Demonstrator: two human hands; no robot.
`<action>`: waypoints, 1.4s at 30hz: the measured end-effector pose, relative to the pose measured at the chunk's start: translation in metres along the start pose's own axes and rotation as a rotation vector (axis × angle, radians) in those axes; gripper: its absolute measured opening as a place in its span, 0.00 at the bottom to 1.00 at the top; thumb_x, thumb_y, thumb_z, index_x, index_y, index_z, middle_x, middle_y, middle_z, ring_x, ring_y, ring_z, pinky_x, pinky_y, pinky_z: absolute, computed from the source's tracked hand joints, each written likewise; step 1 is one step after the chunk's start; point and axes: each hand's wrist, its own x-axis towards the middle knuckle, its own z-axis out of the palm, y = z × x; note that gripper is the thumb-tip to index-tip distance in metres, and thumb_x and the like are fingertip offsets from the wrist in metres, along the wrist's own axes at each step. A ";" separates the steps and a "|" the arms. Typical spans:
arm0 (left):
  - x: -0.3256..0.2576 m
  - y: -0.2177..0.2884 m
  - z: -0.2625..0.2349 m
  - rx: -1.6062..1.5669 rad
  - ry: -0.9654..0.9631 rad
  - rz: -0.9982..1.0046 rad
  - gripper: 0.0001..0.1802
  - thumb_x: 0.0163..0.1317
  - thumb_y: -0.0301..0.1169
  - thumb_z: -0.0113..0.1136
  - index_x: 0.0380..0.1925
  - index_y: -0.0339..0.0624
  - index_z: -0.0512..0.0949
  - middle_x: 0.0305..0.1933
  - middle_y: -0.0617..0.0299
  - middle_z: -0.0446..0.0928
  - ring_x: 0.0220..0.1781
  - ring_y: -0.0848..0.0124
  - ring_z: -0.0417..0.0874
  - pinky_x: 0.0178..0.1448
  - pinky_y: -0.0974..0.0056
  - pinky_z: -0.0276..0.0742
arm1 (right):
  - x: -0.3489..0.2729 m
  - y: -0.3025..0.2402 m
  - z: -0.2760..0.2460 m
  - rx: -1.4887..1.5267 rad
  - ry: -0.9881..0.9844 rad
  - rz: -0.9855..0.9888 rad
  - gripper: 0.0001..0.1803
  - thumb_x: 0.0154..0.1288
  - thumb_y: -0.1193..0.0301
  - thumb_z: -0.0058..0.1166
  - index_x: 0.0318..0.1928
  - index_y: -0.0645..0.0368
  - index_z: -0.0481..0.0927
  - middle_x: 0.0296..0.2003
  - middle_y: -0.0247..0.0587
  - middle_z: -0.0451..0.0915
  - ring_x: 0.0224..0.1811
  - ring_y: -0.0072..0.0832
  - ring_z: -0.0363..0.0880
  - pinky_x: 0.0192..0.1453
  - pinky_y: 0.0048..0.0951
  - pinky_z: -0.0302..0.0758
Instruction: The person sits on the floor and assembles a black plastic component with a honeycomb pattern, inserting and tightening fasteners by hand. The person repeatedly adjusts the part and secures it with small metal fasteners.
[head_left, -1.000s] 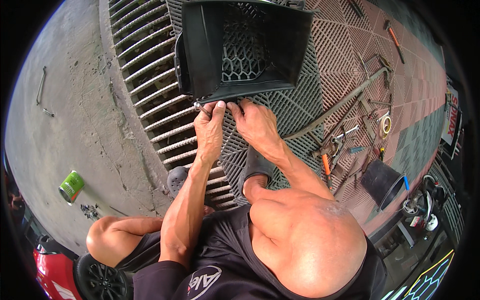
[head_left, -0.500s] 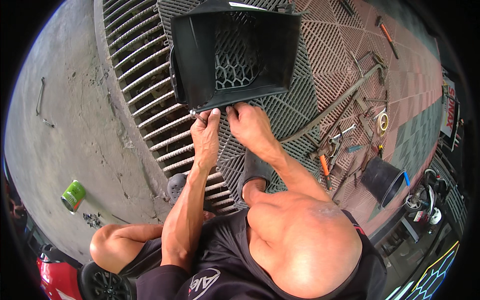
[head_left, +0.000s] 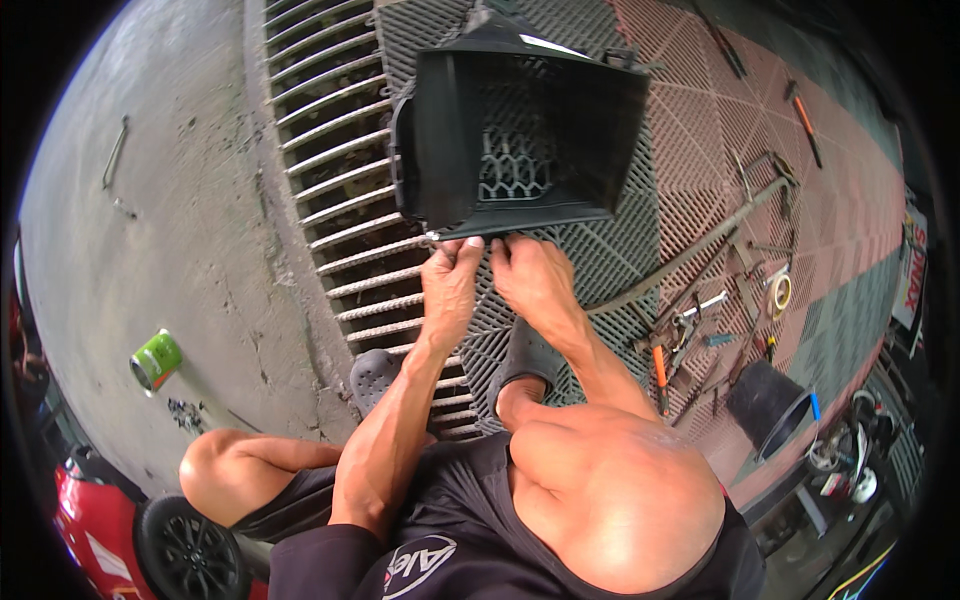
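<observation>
Head view: left hand [head_left: 452, 283] and right hand [head_left: 530, 275] pinch the black plastic housing [head_left: 520, 130] at its lower edge, work there seemingly unfinished

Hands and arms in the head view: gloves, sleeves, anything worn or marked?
Both hands are bare: no gloves on the left hand or the right hand, and no rings, watch or wristband show. Both forearms are uncovered up to the shoulders. The only garment visible is a black sleeveless top with a white printed logo on the chest.
</observation>
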 end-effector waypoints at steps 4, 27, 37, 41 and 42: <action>-0.003 0.000 0.002 0.007 -0.026 -0.012 0.13 0.77 0.33 0.59 0.54 0.40 0.85 0.38 0.77 0.78 0.34 0.87 0.68 0.39 0.75 0.66 | -0.004 0.003 -0.004 -0.086 0.047 -0.017 0.15 0.66 0.60 0.59 0.38 0.62 0.83 0.28 0.58 0.85 0.35 0.59 0.85 0.42 0.55 0.79; 0.000 -0.019 0.009 -0.055 -0.109 -0.058 0.13 0.79 0.34 0.57 0.50 0.38 0.85 0.40 0.76 0.79 0.41 0.85 0.71 0.46 0.72 0.70 | -0.003 0.032 0.000 0.356 -0.010 0.087 0.25 0.78 0.57 0.57 0.38 0.71 0.84 0.21 0.35 0.70 0.25 0.24 0.66 0.31 0.34 0.65; -0.002 -0.015 0.008 -0.002 -0.036 -0.048 0.11 0.77 0.34 0.59 0.46 0.38 0.85 0.37 0.76 0.79 0.38 0.84 0.71 0.43 0.71 0.72 | 0.000 0.035 0.001 0.268 -0.033 0.079 0.24 0.77 0.56 0.55 0.40 0.69 0.85 0.26 0.54 0.83 0.27 0.44 0.79 0.36 0.45 0.73; -0.002 -0.017 0.008 0.116 0.012 -0.052 0.09 0.74 0.32 0.62 0.40 0.36 0.84 0.35 0.75 0.78 0.37 0.83 0.72 0.43 0.70 0.73 | -0.007 0.020 -0.005 0.117 0.049 0.095 0.21 0.69 0.56 0.61 0.42 0.65 0.85 0.32 0.61 0.86 0.36 0.58 0.86 0.41 0.47 0.79; -0.004 -0.011 0.018 0.054 0.001 -0.041 0.09 0.73 0.31 0.62 0.40 0.37 0.85 0.35 0.75 0.79 0.37 0.83 0.73 0.42 0.70 0.73 | -0.008 0.024 -0.012 0.200 0.041 0.133 0.24 0.69 0.53 0.61 0.39 0.67 0.86 0.30 0.61 0.85 0.33 0.51 0.87 0.38 0.44 0.78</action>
